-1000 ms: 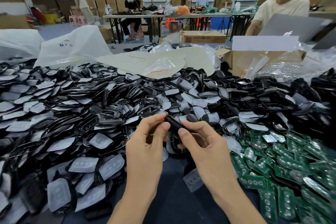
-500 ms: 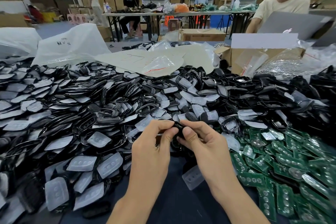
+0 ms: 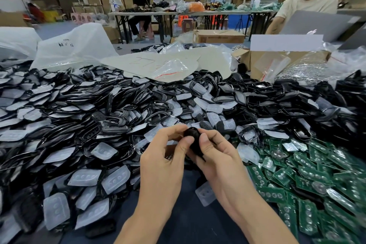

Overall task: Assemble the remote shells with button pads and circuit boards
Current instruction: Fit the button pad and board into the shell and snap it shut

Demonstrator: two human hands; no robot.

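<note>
Most of the shell (image 3: 193,136) is hidden; only a rounded, glossy black end shows above the thumbs, and a thin dark edge juts out below the right thumb; whether a pad or board sits inside it cannot be told. The left hand (image 3: 164,164) pinches it from the left, thumb and forefinger curled onto it; the right hand (image 3: 219,162) grips it from the right, thumb on its face, the other fingers out of sight behind it. The shell is held in the air between the two hands, above the near edge of the heap and the table (image 3: 188,222) (a dark blue, matte surface). To the left and ahead lie the shells (image 3: 89,125), shiny black oval frames, mixed with pads (image 3: 115,178), milky rounded sheets with raised dots; a lone pad (image 3: 205,194) lies on the table beside the right wrist. On the right the boards (image 3: 316,176), flat, green, with round silvery contacts, are cut off by the frame's edge.
</note>
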